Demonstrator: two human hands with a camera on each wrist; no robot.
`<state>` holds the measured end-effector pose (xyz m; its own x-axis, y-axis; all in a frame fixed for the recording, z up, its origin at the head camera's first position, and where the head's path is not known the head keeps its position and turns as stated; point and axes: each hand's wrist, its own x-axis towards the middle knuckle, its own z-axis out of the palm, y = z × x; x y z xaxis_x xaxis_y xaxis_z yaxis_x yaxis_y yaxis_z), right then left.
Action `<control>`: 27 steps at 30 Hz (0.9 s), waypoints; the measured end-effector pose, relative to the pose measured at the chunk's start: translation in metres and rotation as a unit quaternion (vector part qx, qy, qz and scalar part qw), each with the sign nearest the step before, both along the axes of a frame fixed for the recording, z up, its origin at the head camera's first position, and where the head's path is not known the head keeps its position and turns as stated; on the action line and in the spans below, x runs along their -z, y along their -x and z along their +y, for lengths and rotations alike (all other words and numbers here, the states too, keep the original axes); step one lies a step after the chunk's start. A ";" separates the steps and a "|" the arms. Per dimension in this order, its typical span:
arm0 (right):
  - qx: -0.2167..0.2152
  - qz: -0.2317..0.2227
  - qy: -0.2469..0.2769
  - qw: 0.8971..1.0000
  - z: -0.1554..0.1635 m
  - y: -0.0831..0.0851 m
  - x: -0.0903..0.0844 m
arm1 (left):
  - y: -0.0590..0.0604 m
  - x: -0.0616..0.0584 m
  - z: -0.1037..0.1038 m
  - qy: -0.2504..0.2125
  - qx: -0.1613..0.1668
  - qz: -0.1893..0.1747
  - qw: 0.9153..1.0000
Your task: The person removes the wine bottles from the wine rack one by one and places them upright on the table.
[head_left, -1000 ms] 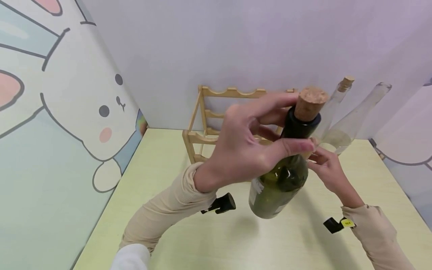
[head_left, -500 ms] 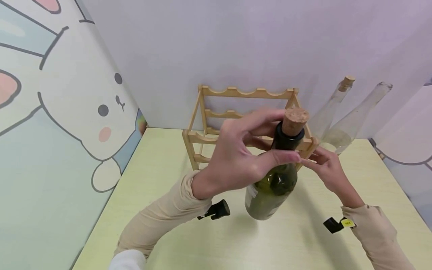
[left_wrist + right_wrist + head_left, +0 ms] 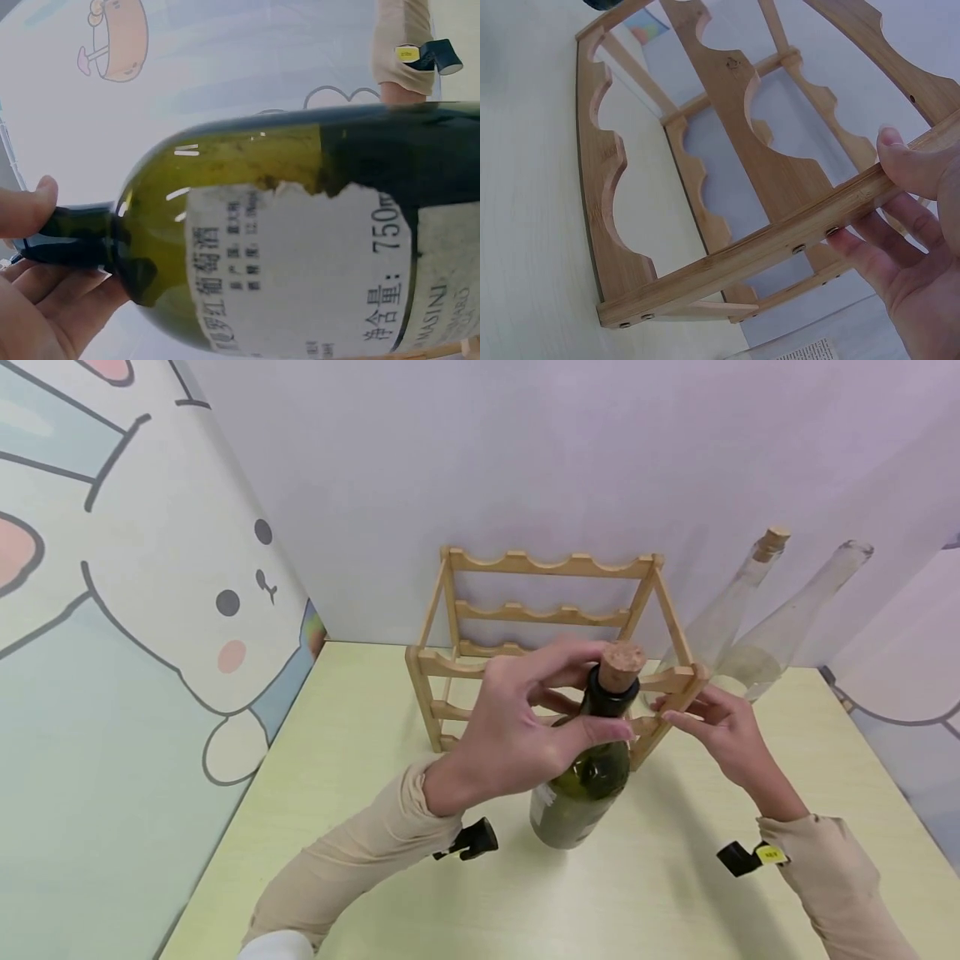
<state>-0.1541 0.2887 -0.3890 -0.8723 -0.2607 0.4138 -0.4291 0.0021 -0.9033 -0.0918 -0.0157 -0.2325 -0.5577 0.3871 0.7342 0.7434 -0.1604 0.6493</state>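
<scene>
A dark green wine bottle (image 3: 577, 793) with a torn white label (image 3: 300, 277) and a cork (image 3: 621, 664) is tilted just in front of a wooden bottle rack (image 3: 547, 564). My left hand (image 3: 603, 693) grips its neck, thumb on one side and fingers on the other, also seen in the left wrist view (image 3: 60, 240). The bottle's base is low at the table (image 3: 360, 752); contact cannot be told. My right hand (image 3: 667, 710) holds the rack's front right bar (image 3: 780, 240), pinched between thumb and fingers (image 3: 881, 206).
Two clear glass bottles lean against the back wall right of the rack, one corked (image 3: 731, 602) and one uncorked (image 3: 787, 627). A rabbit-print panel (image 3: 150, 610) walls off the left side. Pale green tabletop lies in front of the bottle.
My left hand has lowered the green bottle from up near the camera down to the table in front of the rack. My right hand has stayed on the rack's bar.
</scene>
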 end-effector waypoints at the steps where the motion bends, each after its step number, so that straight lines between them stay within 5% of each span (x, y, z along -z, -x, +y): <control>1: 0.002 0.000 -0.003 1.000 0.000 0.000 0.000 | 0.000 0.002 -0.001 0.003 -0.002 -0.004 1.000; 27: 0.004 -0.005 0.004 1.000 -0.003 -0.002 -0.001 | 0.003 0.057 -0.004 0.040 -0.044 -0.031 0.998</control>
